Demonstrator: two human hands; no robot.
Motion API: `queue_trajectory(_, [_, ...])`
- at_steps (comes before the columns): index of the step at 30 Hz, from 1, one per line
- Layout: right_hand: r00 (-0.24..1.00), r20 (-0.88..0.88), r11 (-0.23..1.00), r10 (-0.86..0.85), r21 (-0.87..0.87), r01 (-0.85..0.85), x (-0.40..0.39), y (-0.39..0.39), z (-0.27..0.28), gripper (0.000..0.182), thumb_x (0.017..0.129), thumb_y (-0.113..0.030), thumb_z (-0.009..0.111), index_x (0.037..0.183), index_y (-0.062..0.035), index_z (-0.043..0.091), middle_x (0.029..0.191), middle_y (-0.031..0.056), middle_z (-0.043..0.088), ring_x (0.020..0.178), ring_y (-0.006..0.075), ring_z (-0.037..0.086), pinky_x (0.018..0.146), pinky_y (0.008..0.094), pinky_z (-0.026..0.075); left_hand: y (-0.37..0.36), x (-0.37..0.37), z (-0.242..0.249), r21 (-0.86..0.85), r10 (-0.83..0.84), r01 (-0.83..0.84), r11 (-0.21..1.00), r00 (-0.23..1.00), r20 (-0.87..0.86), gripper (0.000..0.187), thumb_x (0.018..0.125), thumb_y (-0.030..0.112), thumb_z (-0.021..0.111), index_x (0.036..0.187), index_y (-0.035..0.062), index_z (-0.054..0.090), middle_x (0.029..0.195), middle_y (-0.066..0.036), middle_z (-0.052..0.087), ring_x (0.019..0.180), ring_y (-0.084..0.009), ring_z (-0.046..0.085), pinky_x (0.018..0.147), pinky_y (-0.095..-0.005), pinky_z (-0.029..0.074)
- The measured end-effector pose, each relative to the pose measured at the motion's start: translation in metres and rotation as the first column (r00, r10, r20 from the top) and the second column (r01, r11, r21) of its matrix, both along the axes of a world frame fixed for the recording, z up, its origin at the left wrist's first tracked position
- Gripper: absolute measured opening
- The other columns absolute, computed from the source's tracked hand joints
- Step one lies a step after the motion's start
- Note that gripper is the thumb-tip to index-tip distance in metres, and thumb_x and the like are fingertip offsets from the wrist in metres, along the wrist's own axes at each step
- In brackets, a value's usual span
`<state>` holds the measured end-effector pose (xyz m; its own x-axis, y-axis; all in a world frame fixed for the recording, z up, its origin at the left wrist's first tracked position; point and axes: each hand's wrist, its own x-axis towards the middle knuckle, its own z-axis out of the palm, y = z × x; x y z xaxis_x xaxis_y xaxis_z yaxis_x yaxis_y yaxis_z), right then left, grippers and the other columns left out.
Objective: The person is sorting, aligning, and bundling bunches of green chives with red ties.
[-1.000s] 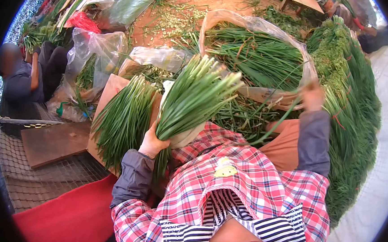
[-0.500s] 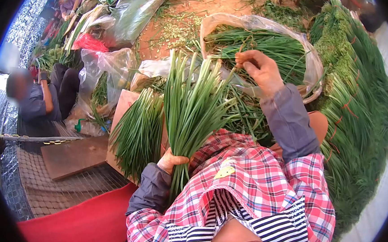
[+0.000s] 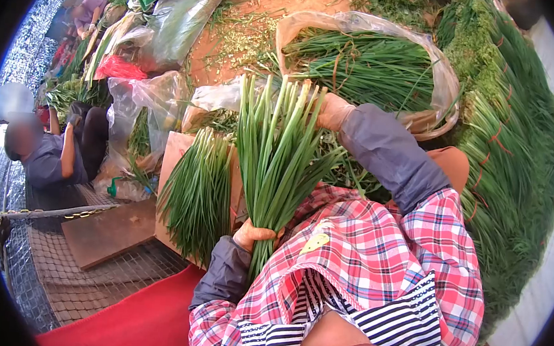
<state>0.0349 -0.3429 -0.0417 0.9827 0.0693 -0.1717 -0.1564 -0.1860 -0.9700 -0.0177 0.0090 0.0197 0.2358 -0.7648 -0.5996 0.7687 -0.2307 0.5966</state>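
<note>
My left hand is wrapped round the lower, leafy part of a bunch of garlic chives. The bunch stands upright with its pale stalk ends at the top, fanned out. My right hand is at the right side of those stalk ends, and its fingers are mostly hidden behind them. Left of the held bunch, a second bunch of chives lies on a brownish board.
A clear plastic bag full of chives lies ahead. Along the right runs a long pile of tied chive bundles. A seated person is at the left, near a brown board and a metal bar.
My right hand has moved left and slightly down, from above the chive bag to the stalk ends of the held bunch. My left hand keeps its hold.
</note>
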Motion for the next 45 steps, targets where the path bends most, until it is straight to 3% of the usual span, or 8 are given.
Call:
queue_trajectory(18, [0.601, 0.160, 0.553, -0.783, -0.263, 0.791, -0.079, -0.140, 0.085, 0.024, 0.082, -0.026, 0.059, 0.093, -0.0055, 0.064, 0.081, 0.0037, 0.063, 0.068, 0.0157, 0.055, 0.066, 0.0298, 0.045, 0.024, 0.006, -0.001, 0.041, 0.029, -0.033, 0.999, 0.997, 0.075, 0.051, 0.059, 0.012, 0.070, 0.106, -0.0024, 0.053, 0.085, -0.012, 0.061, 0.071, -0.0219, 0.060, 0.063, -0.0313, 0.050])
queue_trajectory(21, [0.896, -0.264, 0.415, -0.356, -0.904, -0.102, -0.099, -0.125, 0.099, 0.029, 0.082, -0.032, 0.054, 0.097, -0.0092, 0.064, 0.093, 0.0096, 0.063, 0.081, 0.0216, 0.059, 0.073, 0.0327, 0.046, 0.036, 0.004, -0.007, 0.077, 0.116, -0.118, 0.990, 0.993, 0.026, 0.048, 0.058, 0.010, 0.068, 0.103, -0.0026, 0.054, 0.083, -0.012, 0.061, 0.069, -0.0227, 0.060, 0.062, -0.0317, 0.050])
queue_trajectory(24, [0.643, -0.766, -0.062, 0.009, -0.642, -0.764, -0.144, -0.050, 0.066, 0.039, 0.073, -0.038, 0.059, 0.102, -0.0132, 0.063, 0.090, 0.0120, 0.064, 0.090, 0.0252, 0.060, 0.078, 0.0390, 0.046, 0.045, 0.004, -0.008, 0.086, 0.129, -0.128, 0.988, 0.992, -0.004, 0.046, 0.059, 0.011, 0.068, 0.101, -0.0023, 0.054, 0.080, -0.012, 0.060, 0.064, -0.0224, 0.058, 0.057, -0.0325, 0.049])
queue_trajectory(26, [0.548, -0.818, 0.263, 0.175, -0.498, -0.827, -0.126, -0.023, 0.078, 0.044, 0.069, -0.043, 0.062, 0.102, -0.0140, 0.064, 0.090, 0.0130, 0.064, 0.090, 0.0261, 0.060, 0.078, 0.0400, 0.046, 0.040, 0.002, -0.003, 0.094, 0.157, -0.161, 0.983, 0.987, 0.044, 0.046, 0.059, 0.011, 0.068, 0.101, -0.0023, 0.054, 0.079, -0.012, 0.060, 0.062, -0.0222, 0.058, 0.054, -0.0327, 0.049])
queue_trajectory(30, [0.986, -0.132, 0.761, -0.103, -0.649, -0.007, -0.068, -0.005, 0.086, 0.039, 0.069, -0.038, 0.066, 0.099, -0.0133, 0.065, 0.091, 0.0141, 0.063, 0.088, 0.0281, 0.059, 0.078, 0.0357, 0.046, 0.030, 0.004, 0.003, 0.170, 0.119, -0.132, 0.977, 0.989, 0.084, 0.050, 0.059, 0.010, 0.068, 0.106, -0.0019, 0.053, 0.082, -0.013, 0.061, 0.063, -0.0224, 0.059, 0.056, -0.0326, 0.050])
queue_trajectory(32, [0.923, 0.323, 0.682, 0.209, -0.725, 0.099, -0.032, 0.006, 0.048, 0.049, 0.070, -0.048, 0.062, 0.103, -0.0110, 0.062, 0.095, 0.0135, 0.062, 0.091, 0.0293, 0.058, 0.076, 0.0382, 0.046, 0.037, 0.009, -0.005, 0.186, 0.061, -0.059, 0.981, 0.998, -0.005, 0.060, 0.058, 0.003, 0.067, 0.116, 0.0002, 0.049, 0.099, -0.013, 0.060, 0.082, -0.0247, 0.059, 0.075, -0.0341, 0.048])
queue_trajectory(36, [0.902, -0.068, 0.483, 0.427, -0.826, -0.291, 0.005, 0.056, 0.006, 0.062, 0.064, -0.048, 0.068, 0.112, -0.0100, 0.058, 0.101, 0.0135, 0.061, 0.096, 0.0275, 0.057, 0.084, 0.0351, 0.043, 0.026, 0.000, 0.004, 0.154, 0.135, -0.150, 0.977, 0.985, 0.108, 0.056, 0.060, 0.003, 0.066, 0.113, -0.0011, 0.049, 0.088, -0.015, 0.061, 0.069, -0.0222, 0.060, 0.057, -0.0311, 0.051])
queue_trajectory(45, [0.994, -0.073, 0.976, -0.084, -0.209, 0.067, -0.040, 0.020, -0.029, 0.030, 0.078, -0.027, 0.059, 0.104, -0.0104, 0.062, 0.098, 0.0133, 0.062, 0.093, 0.0245, 0.058, 0.083, 0.0330, 0.043, 0.022, 0.007, -0.006, 0.101, -0.007, -0.004, 0.995, 0.994, 0.112, 0.059, 0.062, 0.001, 0.066, 0.118, -0.0001, 0.049, 0.110, -0.012, 0.058, 0.099, -0.0227, 0.055, 0.089, -0.0337, 0.041])
